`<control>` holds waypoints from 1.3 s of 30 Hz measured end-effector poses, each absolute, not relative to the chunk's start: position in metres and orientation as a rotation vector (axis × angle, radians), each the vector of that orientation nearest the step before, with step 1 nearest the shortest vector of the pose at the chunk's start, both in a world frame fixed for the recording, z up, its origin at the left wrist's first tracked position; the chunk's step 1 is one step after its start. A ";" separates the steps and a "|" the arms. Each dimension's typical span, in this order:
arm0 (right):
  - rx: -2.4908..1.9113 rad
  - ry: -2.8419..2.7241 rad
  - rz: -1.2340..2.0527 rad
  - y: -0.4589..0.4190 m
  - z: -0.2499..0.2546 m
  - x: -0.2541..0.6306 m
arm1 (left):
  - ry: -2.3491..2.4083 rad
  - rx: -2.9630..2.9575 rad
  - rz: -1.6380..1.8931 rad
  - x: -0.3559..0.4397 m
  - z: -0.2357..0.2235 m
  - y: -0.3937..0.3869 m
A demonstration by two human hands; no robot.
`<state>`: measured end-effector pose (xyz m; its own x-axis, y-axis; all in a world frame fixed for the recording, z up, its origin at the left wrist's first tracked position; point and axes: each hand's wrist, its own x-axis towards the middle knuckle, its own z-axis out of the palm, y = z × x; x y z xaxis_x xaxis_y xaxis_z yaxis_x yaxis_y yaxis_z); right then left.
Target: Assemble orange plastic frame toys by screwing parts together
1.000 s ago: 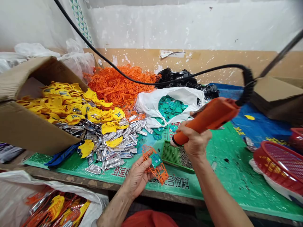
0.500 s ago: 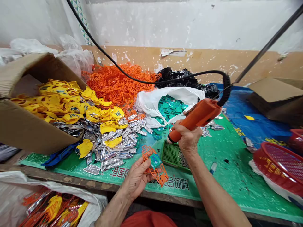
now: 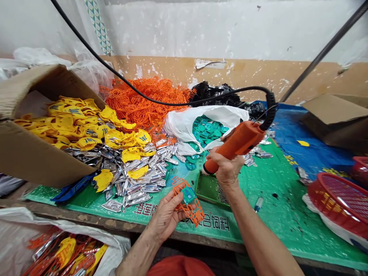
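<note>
The left hand (image 3: 164,218) is turned palm-up, fingers curled around an orange frame (image 3: 194,211) carrying a teal tag (image 3: 188,195). The right hand (image 3: 228,172) grips an orange corded tool (image 3: 240,140) closed, tip angled down just above a green tray (image 3: 209,189).

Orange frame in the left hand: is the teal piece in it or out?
In: the teal piece sits inside the bars of the orange frame, which the left hand holds up.
</note>
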<state>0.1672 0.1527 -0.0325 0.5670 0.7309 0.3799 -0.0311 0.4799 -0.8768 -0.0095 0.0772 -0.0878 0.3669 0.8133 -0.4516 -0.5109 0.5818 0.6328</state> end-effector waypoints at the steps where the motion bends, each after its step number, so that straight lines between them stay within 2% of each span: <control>1: -0.963 -0.857 0.550 0.153 -0.032 0.167 | 0.818 0.426 0.883 -0.010 -0.088 0.077; 11: -0.901 -0.841 0.562 0.153 -0.029 0.169 | 0.830 0.395 0.894 -0.008 -0.089 0.078; 16: -0.802 -0.827 0.614 0.136 -0.003 0.170 | 0.824 0.391 0.903 -0.007 -0.087 0.079; 22: -0.648 -0.849 0.826 0.093 0.022 0.160 | 0.781 0.372 0.915 -0.006 -0.089 0.078; 39: -0.579 -0.887 0.963 0.069 0.010 0.137 | 0.758 0.403 0.913 -0.006 -0.087 0.077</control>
<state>0.1372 0.0691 0.0096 0.2792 0.8822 0.3792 -0.4503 0.4691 -0.7598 -0.0056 0.0772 -0.0871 0.3831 0.8258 -0.4139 -0.5584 0.5640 0.6084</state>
